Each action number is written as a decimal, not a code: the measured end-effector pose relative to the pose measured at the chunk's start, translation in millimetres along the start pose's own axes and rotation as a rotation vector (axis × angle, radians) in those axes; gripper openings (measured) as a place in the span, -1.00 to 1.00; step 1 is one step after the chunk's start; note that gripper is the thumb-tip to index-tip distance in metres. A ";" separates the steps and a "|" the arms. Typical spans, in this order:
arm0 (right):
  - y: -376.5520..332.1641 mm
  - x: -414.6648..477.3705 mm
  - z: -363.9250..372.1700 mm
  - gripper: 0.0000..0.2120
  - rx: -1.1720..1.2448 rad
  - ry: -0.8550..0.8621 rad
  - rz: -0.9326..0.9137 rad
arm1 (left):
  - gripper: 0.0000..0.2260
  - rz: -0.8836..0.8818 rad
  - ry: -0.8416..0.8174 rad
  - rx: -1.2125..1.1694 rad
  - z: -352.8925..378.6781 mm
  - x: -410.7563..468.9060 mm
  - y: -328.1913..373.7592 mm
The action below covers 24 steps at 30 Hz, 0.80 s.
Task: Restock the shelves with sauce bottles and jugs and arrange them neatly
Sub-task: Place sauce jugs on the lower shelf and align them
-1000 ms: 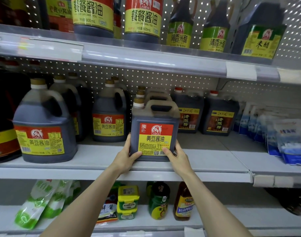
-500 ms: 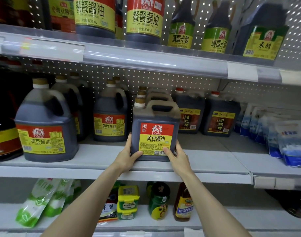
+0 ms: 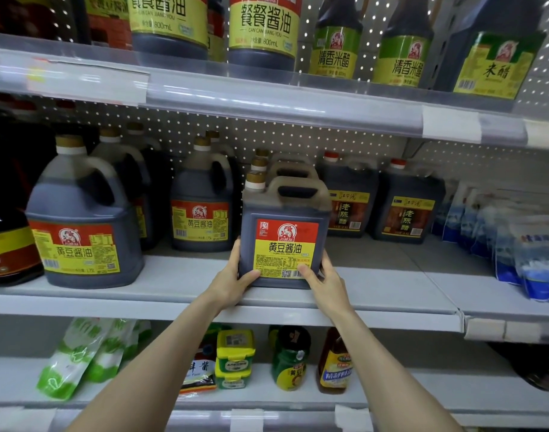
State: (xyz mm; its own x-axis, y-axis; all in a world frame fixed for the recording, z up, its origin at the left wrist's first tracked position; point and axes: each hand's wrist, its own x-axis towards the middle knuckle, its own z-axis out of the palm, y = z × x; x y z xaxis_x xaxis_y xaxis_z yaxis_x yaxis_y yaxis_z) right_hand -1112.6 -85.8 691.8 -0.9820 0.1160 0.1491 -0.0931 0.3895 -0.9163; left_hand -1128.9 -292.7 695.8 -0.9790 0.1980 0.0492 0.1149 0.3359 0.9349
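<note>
A square soy sauce jug (image 3: 285,226) with a red and yellow label stands near the front edge of the middle shelf (image 3: 186,285), heading a row of like jugs behind it. My left hand (image 3: 232,282) grips its lower left corner, thumb on the front face. My right hand (image 3: 324,280) grips the lower right corner the same way. Round soy sauce jugs stand to the left: one near the front (image 3: 80,226), another further back (image 3: 201,213).
Two dark vinegar jugs (image 3: 348,204) stand back right of the held jug, with blue bags (image 3: 534,260) at the far right. The upper shelf (image 3: 267,92) carries tall sauce and vinegar bottles. Below are green pouches (image 3: 77,357), jars and small bottles.
Both hands stay on the jug's lower corners and the jug stays in place. Only the view has shifted slightly.
</note>
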 end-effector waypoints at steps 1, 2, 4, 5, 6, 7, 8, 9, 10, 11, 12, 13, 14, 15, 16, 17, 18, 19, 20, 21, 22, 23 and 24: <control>0.6 0.2 -0.1 -0.40 0.000 0.002 0.000 | -0.30 -0.004 -0.005 0.002 -0.1 0.0 0.6; 1.0 0.3 0.3 -0.40 -0.004 0.002 0.001 | -0.30 -0.007 -0.010 0.002 -0.3 -0.2 0.6; 0.7 0.4 0.7 -0.39 -0.009 0.001 0.003 | -0.30 -0.013 -0.014 0.004 -1.1 -0.4 0.2; 0.6 0.9 1.0 -0.39 -0.008 0.003 0.006 | -0.30 -0.016 -0.015 0.002 -2.0 0.0 -0.2; -0.2 0.8 1.4 -0.40 -0.004 0.007 0.010 | -0.29 -0.014 -0.015 -0.001 -3.3 0.9 -1.2; -0.8 0.6 1.6 -0.40 -0.001 0.011 0.010 | -0.29 -0.007 -0.014 -0.004 -4.2 1.1 -1.9; -2.0 0.5 1.5 -0.40 -0.001 0.010 0.011 | -0.29 0.000 -0.014 -0.006 -4.8 1.2 -2.5; -2.7 0.5 1.5 -0.39 0.002 0.008 0.016 | -0.29 0.001 -0.016 -0.009 -5.0 1.9 -3.3; -3.8 0.5 1.3 -0.39 0.004 0.005 0.021 | -0.28 0.000 -0.018 -0.008 -4.8 1.7 -2.6; -3.7 0.2 1.3 -0.39 0.007 0.002 0.027 | -0.28 -0.003 -0.020 -0.007 -4.3 0.9 -1.8; -4.8 -0.7 1.4 -0.39 0.007 0.002 0.032 | -0.29 -0.008 -0.020 -0.007 -4.0 -0.4 -0.6; -6.6 -1.2 1.0 -0.40 0.009 0.005 0.036 | -0.30 -0.013 -0.022 -0.017 -4.1 -1.6 1.3; -10.0 -3.5 0.9 -0.41 0.015 0.011 0.042 | -0.33 -0.023 -0.024 -0.035 -5.3 -4.0 4.2; -13.7 -5.6 0.9 -0.42 0.025 0.013 0.043 | -0.36 -0.032 -0.013 -0.059 -6.3 -5.8 7.2; -18.1 -7.9 0.8 -0.43 0.035 0.010 0.038 | -0.38 -0.044 0.011 -0.091 -7.5 -6.9 10.0; -22.1 -11.0 -0.1 -0.44 0.043 0.012 0.035 | -0.38 -0.054 0.036 -0.125 -8.5 -8.8 13.8; -26.5 -14.6 -1.6 -0.44 0.057 0.017 0.032 | -0.38 -0.061 0.059 -0.149 -9.4 -12.1 19.0; -29.9 -18.8 -3.1 -0.43 0.070 0.026 0.035 | -0.38 -0.059 0.081 -0.161 -9.9 -16.2 24.2; -32.9 -24.3 -5.3 -0.41 0.084 0.036 0.037 | -0.39 -0.049 0.096 -0.158 -9.9 -22.5 29.3; -35.4 -29.8 -7.3 -0.39 0.084 0.044 0.043 | -0.39 -0.031 0.105 -0.147 -9.8 -28.4 32.9; -39.0 -36.2 -9.2 -0.37 0.081 0.053 0.043 | -0.39 -0.015 0.103 -0.128 -10.0 -35.8 36.1; -42.2 -42.5 -10.7 -0.37 0.074 0.058 0.048 | -0.39 0.000 0.097 -0.108 -10.3 -43.6 38.7; -48.7 -51.1 -11.2 -0.38 0.076 0.063 0.044 | -0.39 0.009 0.094 -0.087 -12.6 -53.7 42.2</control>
State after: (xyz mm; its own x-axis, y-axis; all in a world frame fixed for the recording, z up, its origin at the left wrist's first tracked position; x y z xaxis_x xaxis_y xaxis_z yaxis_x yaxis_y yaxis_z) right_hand -1056.0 -100.4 732.9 -0.9733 0.1900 0.1289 -0.0644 0.3126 -0.9477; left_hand -1073.6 -300.8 737.0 -0.9899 0.1123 0.0861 0.1122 0.2522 0.9611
